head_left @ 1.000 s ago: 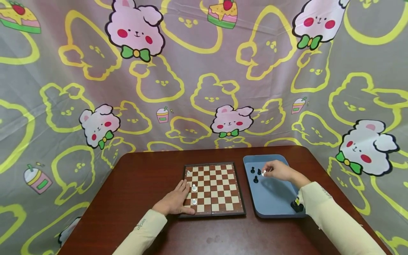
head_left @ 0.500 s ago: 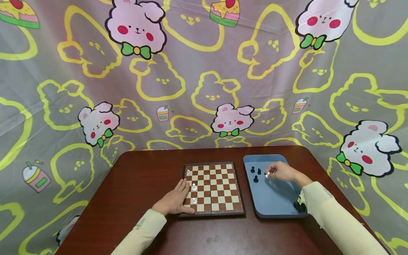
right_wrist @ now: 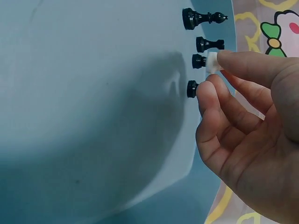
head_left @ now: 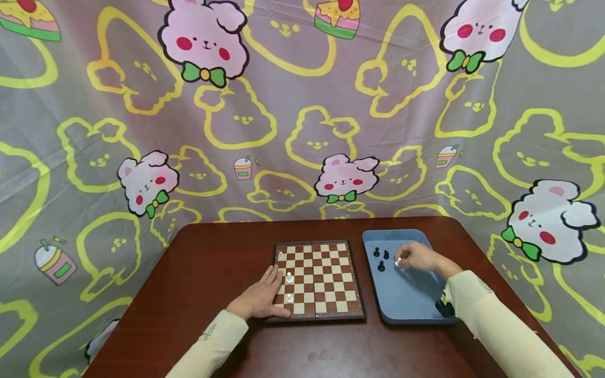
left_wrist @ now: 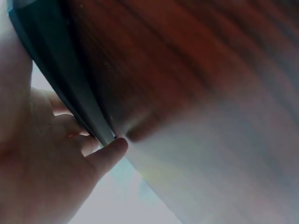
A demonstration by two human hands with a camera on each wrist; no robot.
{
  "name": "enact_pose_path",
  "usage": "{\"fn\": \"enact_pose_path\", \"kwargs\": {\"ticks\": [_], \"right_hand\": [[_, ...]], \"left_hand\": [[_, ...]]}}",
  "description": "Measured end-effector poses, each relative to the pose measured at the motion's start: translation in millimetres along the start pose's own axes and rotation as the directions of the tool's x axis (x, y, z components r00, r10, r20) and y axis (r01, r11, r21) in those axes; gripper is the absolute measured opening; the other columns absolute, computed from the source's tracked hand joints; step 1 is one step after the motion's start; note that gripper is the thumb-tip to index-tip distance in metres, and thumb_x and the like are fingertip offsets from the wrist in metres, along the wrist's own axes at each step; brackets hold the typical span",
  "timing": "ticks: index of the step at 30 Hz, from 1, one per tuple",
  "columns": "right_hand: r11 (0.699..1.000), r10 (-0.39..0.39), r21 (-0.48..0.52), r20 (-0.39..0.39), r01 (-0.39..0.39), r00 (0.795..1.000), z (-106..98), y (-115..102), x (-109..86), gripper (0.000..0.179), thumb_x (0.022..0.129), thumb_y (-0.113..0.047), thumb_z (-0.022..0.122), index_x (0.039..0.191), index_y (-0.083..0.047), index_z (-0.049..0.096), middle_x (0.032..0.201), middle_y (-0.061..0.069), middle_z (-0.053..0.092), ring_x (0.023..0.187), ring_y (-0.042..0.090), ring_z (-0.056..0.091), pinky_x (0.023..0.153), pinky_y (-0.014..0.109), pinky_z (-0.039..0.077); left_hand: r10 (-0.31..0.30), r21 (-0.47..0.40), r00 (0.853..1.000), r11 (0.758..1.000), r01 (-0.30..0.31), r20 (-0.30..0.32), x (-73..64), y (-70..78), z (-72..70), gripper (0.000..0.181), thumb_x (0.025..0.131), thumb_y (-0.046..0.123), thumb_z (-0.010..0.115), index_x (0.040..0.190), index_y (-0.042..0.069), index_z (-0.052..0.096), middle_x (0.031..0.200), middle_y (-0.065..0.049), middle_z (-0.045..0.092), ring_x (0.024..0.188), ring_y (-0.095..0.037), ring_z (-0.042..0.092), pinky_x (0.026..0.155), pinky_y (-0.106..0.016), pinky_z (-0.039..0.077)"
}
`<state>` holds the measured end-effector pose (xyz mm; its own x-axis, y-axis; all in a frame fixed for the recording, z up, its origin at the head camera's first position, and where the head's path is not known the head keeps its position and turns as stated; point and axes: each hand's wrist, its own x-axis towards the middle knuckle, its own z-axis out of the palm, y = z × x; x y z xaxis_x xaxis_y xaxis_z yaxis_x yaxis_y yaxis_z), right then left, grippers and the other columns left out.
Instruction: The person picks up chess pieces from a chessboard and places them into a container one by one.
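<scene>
Over the blue tray (head_left: 411, 299), my right hand (head_left: 419, 257) pinches a small white chess piece (right_wrist: 213, 62) between thumb and fingertips. Black chess pieces stand in the tray's far left part, among them a bishop (right_wrist: 205, 18) and a rook (right_wrist: 210, 45). Fingers partly cover another black piece (right_wrist: 192, 89) in the right wrist view. My left hand (head_left: 259, 296) rests along the left edge of the chessboard (head_left: 326, 278), fingers extended, thumb at the near corner. On the board's left columns stand white pawns (head_left: 289, 278) and another white piece (head_left: 281, 256).
The board and tray lie side by side on a dark red-brown table (head_left: 212, 262). A patterned curtain (head_left: 283, 131) hangs behind the table and at both sides. A black object (head_left: 444, 307) shows at my right cuff, over the tray's near right corner.
My right hand has shifted slightly right and toward me with the white chess piece, away from the black pieces. The left hand has stayed on the board's edge.
</scene>
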<state>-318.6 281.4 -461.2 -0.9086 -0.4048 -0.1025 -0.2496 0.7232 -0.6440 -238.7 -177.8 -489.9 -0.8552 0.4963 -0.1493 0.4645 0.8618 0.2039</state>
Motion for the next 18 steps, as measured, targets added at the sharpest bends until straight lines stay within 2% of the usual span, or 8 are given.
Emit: {"fn": "enact_pose_path", "kwargs": {"ticks": [11, 18], "right_hand": [[0.999, 0.033, 0.039, 0.018, -0.034, 0.999, -3.7, -1.2, -2.7, 0.009, 0.086, -0.004, 0.063, 0.093, 0.001, 0.066, 0.082, 0.007, 0.064, 0.073, 0.017, 0.055, 0.065, 0.033, 0.045], [0.999, -0.042, 0.015, 0.019, 0.042, 0.999, -4.0, -13.9, -1.6, 0.011, 0.086, -0.007, 0.065, 0.094, 0.001, 0.065, 0.081, 0.004, 0.064, 0.073, 0.018, 0.055, 0.064, 0.034, 0.044]], "left_hand": [[0.003, 0.015, 1.000, 1.000, -0.003, -0.006, 0.0, 2.1, -2.8, 0.115, 0.071, 0.071, 0.063, 0.146, -0.007, 0.024, 0.153, -0.026, 0.011, 0.141, -0.038, 0.010, 0.103, -0.042, 0.035], [-0.006, 0.020, 1.000, 1.000, 0.005, 0.015, 0.6, 0.8, -1.5, 0.115, 0.071, 0.071, 0.062, 0.147, -0.006, 0.022, 0.154, -0.024, 0.009, 0.141, -0.037, 0.008, 0.103, -0.042, 0.035]]}}
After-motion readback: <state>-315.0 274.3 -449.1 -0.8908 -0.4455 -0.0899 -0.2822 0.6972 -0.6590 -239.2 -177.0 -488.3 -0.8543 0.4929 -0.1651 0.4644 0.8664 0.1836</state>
